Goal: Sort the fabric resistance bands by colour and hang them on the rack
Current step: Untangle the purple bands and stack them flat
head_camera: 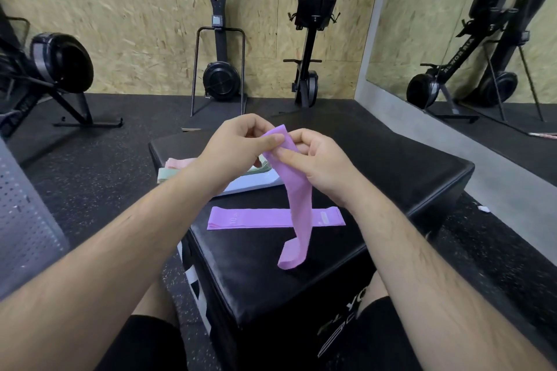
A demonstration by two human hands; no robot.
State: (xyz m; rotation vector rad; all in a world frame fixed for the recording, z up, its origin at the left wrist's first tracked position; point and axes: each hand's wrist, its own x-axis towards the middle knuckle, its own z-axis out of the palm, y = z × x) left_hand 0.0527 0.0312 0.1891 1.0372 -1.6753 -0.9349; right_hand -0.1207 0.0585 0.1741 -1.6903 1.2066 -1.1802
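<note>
Both my hands pinch the top end of a purple fabric band (298, 208) above a black padded box (391, 178). My left hand (238, 147) grips its upper left edge, my right hand (316, 159) its right edge. The band hangs down and its lower end curls on the box top. A second purple band (253, 218) lies flat on the box beneath it. Behind my left forearm lie a pink band (177, 162), a green band (167, 175) and a pale blue band (253, 182), partly hidden. No rack is in view.
Black exercise machines (218, 75) stand against the chipboard wall at the back and left. A mirror (482, 39) lines the right wall. A grey perforated panel (21, 220) rises at the left edge. Speckled black rubber floor surrounds the box. My knees show below.
</note>
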